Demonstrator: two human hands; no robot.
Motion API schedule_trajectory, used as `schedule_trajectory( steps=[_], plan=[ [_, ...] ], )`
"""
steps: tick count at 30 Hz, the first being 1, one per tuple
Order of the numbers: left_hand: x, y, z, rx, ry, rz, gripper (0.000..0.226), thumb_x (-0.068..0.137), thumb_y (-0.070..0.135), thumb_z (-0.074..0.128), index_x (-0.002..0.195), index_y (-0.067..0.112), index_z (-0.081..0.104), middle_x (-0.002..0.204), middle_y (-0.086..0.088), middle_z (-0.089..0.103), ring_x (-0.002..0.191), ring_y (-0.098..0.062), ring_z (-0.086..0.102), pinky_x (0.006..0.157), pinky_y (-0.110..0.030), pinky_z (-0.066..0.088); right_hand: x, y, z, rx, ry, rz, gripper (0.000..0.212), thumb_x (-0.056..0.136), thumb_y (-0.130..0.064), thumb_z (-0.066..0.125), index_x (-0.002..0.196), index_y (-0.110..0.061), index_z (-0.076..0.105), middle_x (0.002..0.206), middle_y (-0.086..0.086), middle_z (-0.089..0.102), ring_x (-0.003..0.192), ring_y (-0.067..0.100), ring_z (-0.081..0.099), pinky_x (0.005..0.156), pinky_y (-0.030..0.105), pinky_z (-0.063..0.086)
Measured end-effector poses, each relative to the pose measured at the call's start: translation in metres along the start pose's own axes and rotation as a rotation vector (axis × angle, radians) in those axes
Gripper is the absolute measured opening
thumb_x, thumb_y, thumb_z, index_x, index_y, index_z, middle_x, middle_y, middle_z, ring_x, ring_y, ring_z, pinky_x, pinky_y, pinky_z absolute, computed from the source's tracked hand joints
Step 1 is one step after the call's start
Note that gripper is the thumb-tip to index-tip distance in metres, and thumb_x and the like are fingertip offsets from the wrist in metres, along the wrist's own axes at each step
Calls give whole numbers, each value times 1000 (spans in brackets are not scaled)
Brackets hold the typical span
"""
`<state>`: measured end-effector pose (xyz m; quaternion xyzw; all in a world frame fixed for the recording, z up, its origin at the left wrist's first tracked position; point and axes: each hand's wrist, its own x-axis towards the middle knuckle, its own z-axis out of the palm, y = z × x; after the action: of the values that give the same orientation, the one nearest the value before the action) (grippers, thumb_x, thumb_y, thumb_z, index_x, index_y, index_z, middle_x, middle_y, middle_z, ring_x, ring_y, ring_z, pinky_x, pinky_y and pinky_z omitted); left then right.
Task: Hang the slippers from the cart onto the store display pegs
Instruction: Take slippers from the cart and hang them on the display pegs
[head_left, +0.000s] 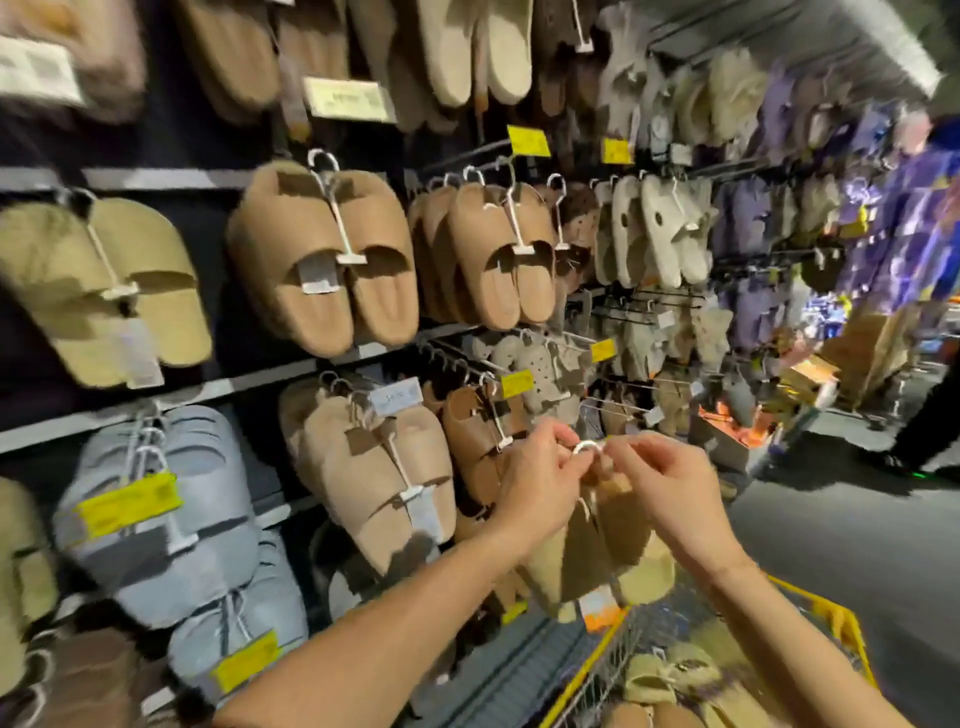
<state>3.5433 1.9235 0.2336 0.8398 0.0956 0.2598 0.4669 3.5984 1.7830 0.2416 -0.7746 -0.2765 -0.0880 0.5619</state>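
Head view: a tan slipper pair is held up just above the yellow wire cart, hanging from a white hanger hook. The hook is pinched from both sides, by the curled fingertips of the left hand and of the right hand, so that neither hand is free. From the hook the pair's long axis runs straight down, toes lowest, between the two wrists. Above and left of the hook, a display peg with a yellow price tag juts out from the wall, and brown slippers already hang from it. The left hand is judged the nearer to that peg. The hook's opening is hidden by the fingers, so its facing cannot be told.
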Motion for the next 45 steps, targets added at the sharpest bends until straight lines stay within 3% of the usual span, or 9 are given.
schedule_trajectory(
  steps=[2,4,12,19,21,25,31,36,45],
  plan=[
    [-4,16,-42,-4,59,9,11,95,36,63,93,27,56,76,2,72,62,-13,63,58,-31,52,9,-35,8,-123,-15,-220,1,90,-25,69,91,-25,70,84,-8,65,77,5,60,71,24,46],
    [-13,30,-88,51,98,42,9,96,33,64,92,26,60,79,1,74,67,-10,65,62,-26,51,16,-70,26,-223,-102,-386,9,92,-25,67,101,-25,69,93,-6,58,87,10,56,78,30,45],
    [-64,60,-264,136,311,149,18,98,35,62,80,35,61,78,10,73,75,-6,69,73,-35,58,-1,-205,113,-195,-193,-695,18,91,-38,59,93,-30,75,87,-12,57,87,15,51,74,39,42],
    [-93,77,-387,275,482,165,14,99,36,61,92,24,62,78,9,74,71,-4,68,67,-27,55,8,-303,207,60,-238,-676,17,95,-41,59,91,-33,73,95,-11,66,91,6,60,82,36,52],
    [-91,74,-413,357,535,139,15,100,36,59,89,26,64,81,9,71,75,-4,65,66,-22,47,17,-325,232,110,-243,-660,15,95,-38,60,90,-32,72,97,-7,67,94,13,61,87,45,52],
    [-73,69,-452,466,630,150,18,101,34,57,97,23,71,94,14,67,95,-8,60,82,-31,44,37,-364,269,151,-225,-609,17,97,-37,56,88,-32,69,98,-8,63,101,16,58,95,52,47],
    [-16,60,-482,411,770,123,13,96,36,61,97,29,72,95,15,70,97,-9,62,91,-41,53,80,-386,311,277,-194,-553,15,98,-35,55,86,-35,63,103,-5,57,112,23,54,102,54,42],
    [30,59,-494,584,897,38,16,96,46,57,92,37,70,93,21,58,111,-13,46,87,-37,24,114,-386,338,447,-157,-520,22,98,-35,56,79,-43,56,106,-2,59,105,19,56,100,53,43],
    [67,36,-504,545,999,202,11,96,37,60,89,33,67,104,21,54,109,-7,39,92,-32,19,157,-390,372,509,-168,-658,22,96,-27,50,89,-45,62,103,-12,53,113,19,51,105,54,40]
  ],
)
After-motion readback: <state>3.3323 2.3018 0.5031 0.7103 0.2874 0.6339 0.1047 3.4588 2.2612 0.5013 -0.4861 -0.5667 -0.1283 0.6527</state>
